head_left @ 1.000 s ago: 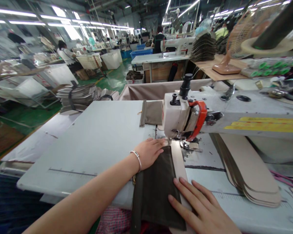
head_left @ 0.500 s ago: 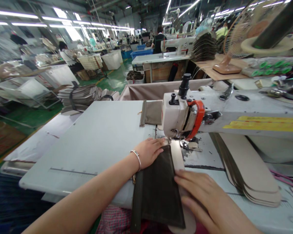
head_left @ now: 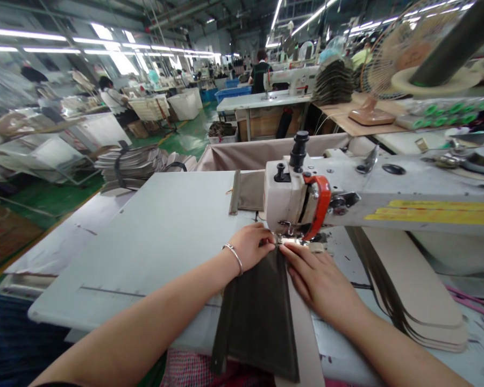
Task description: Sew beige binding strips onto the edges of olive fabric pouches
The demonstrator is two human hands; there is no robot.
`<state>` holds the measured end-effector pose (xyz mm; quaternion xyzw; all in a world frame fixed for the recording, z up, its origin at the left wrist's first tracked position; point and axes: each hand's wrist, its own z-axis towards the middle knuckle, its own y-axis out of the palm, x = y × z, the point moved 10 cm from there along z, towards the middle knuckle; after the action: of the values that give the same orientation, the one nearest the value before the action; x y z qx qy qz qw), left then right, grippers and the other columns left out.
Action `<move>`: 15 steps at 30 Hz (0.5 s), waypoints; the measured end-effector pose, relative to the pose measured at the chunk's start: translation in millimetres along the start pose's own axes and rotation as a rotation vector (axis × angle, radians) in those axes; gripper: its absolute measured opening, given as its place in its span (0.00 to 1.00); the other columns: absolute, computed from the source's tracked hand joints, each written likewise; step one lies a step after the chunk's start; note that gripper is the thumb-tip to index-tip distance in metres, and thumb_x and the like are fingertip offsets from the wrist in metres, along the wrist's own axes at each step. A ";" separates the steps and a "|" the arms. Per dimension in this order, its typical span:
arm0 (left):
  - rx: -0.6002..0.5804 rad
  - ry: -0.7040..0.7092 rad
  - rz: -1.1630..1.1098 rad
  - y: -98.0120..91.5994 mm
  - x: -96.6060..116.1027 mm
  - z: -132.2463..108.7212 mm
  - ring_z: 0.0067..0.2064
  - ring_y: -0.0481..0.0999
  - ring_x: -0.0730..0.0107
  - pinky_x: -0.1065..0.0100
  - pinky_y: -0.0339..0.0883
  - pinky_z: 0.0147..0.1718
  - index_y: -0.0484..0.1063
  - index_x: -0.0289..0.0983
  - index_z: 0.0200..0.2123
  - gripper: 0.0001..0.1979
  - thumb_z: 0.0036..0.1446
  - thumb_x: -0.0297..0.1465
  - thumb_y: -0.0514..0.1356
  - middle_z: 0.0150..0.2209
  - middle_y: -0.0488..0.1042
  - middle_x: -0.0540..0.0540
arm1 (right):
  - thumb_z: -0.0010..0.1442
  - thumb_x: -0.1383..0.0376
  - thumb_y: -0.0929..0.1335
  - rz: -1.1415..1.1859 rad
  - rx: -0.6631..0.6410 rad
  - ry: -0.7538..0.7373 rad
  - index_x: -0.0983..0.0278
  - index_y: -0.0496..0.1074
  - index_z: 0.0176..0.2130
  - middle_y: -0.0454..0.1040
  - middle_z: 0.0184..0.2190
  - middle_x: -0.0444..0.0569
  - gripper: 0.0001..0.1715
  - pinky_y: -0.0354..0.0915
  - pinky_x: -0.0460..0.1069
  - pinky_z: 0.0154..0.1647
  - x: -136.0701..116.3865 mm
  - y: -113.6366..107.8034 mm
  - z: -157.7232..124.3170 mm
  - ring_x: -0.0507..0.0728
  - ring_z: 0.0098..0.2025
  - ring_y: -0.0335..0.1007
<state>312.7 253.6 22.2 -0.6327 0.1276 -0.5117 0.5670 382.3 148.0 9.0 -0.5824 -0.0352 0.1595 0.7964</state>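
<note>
A dark olive fabric panel (head_left: pixel 262 322) with a stitched border lies over a pale beige strip (head_left: pixel 306 336), both leading up to the presser foot of a white sewing machine (head_left: pixel 284 196). My left hand (head_left: pixel 250 246), a silver bracelet at its wrist, has its thumb and fingers pinched at the panel's far edge, just left of the needle area. Close to the foot, my right hand (head_left: pixel 320 277) lies flat with fingers stretched over the strip and the panel's right edge. The hands hide part of the seam, and the needle tip does not show clearly.
Another fabric piece (head_left: pixel 250 191) rests behind the machine head. To the right are stacked beige rounded pieces (head_left: pixel 419 290) and pink-handled scissors (head_left: pixel 474 305). A fan (head_left: pixel 373 110) and a pile of dark pieces (head_left: pixel 334 80) stand farther back. Other people work in the background.
My right hand has moved forward from the panel's side to beside the presser foot. My left fingers, straighter before, are now bent into a pinch at the far edge.
</note>
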 end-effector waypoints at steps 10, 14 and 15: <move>0.067 -0.074 0.041 4.5 -7.6 1.5 0.35 0.74 0.68 0.70 0.68 0.35 0.75 0.38 0.31 0.04 0.55 0.30 0.60 0.32 0.75 0.48 | 0.65 0.65 0.60 0.002 0.002 0.003 0.62 0.56 0.63 0.61 0.60 0.54 0.28 0.60 0.58 0.50 1.1 1.4 2.0 0.62 0.55 0.62; 0.074 -0.077 0.067 5.0 -7.3 4.2 0.36 0.75 0.67 0.69 0.67 0.34 0.75 0.38 0.32 0.05 0.56 0.31 0.60 0.33 0.76 0.48 | 0.65 0.64 0.59 -0.002 -0.012 0.013 0.63 0.55 0.63 0.61 0.61 0.53 0.28 0.59 0.58 0.51 1.9 2.2 2.1 0.62 0.55 0.61; 0.076 -0.077 0.073 4.9 -7.0 4.4 0.36 0.75 0.66 0.69 0.67 0.35 0.75 0.38 0.32 0.05 0.56 0.31 0.59 0.33 0.76 0.47 | 0.66 0.64 0.59 -0.003 -0.014 0.014 0.63 0.56 0.63 0.61 0.61 0.53 0.28 0.59 0.58 0.51 2.1 2.3 2.1 0.62 0.55 0.61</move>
<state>315.1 259.8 15.3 -0.6249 0.1091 -0.4703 0.6136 383.2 151.2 7.2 -0.5891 -0.0317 0.1537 0.7926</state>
